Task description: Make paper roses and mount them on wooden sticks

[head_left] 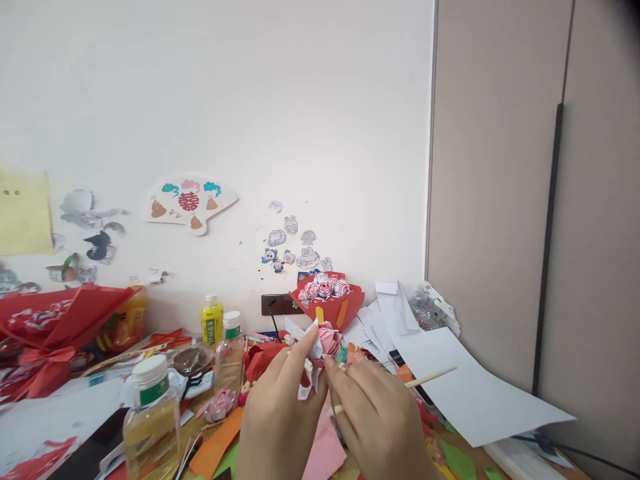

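My left hand (283,413) is closed around a folded pink and white paper flower (330,339) in front of me, index finger stretched along its side. My right hand (375,417), a ring on one finger, has its fingers bent, with its tips touching the flower's lower edge. From behind the right hand's fingers a thin wooden stick (433,377) sticks out to the right; the grip on it is mostly hidden. Below the hands lies a sheet of pink paper (325,450). Straight behind stands a red-wrapped bouquet (345,310) of similar paper flowers.
Clear bottles with white caps (151,420) and a yellow bottle (212,320) stand on the left. A larger red bouquet (65,320) is at far left. A loose paper flower (220,405) lies near the left hand. White paper (475,393) spreads at right, beside a cabinet (490,200).
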Tool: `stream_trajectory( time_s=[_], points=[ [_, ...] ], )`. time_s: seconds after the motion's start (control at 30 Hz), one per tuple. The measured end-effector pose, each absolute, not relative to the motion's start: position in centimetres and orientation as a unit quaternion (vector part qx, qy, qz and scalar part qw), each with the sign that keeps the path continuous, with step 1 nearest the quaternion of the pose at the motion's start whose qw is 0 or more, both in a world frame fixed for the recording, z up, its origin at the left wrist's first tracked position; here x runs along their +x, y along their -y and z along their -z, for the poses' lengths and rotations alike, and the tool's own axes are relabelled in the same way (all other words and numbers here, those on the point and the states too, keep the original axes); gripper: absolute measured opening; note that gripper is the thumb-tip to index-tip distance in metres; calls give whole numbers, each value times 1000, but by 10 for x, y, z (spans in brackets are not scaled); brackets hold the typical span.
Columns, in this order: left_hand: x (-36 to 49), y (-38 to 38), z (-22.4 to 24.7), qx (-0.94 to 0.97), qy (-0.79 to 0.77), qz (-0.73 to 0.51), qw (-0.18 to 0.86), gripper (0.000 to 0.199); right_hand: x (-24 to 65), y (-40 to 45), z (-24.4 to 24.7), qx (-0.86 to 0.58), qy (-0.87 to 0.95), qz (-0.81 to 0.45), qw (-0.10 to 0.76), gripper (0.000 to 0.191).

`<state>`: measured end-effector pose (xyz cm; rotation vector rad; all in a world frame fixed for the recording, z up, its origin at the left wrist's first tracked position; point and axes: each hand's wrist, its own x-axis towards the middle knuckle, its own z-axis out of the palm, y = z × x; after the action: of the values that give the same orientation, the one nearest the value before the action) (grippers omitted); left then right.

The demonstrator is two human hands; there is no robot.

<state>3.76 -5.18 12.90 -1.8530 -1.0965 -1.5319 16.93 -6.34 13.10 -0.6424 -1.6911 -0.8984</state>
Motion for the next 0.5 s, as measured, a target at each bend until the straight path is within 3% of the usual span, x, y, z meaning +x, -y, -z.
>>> stream_trajectory(
  time_s=[0.3, 0.5],
  points=[
    [36, 54, -132, -689, 387, 606, 96, 31, 169, 64, -130, -241, 725, 351, 542, 28],
    [39, 55, -138, -664, 344, 642, -167, 38, 181, 70, -127, -272, 719, 160, 620, 27]
  ],
)
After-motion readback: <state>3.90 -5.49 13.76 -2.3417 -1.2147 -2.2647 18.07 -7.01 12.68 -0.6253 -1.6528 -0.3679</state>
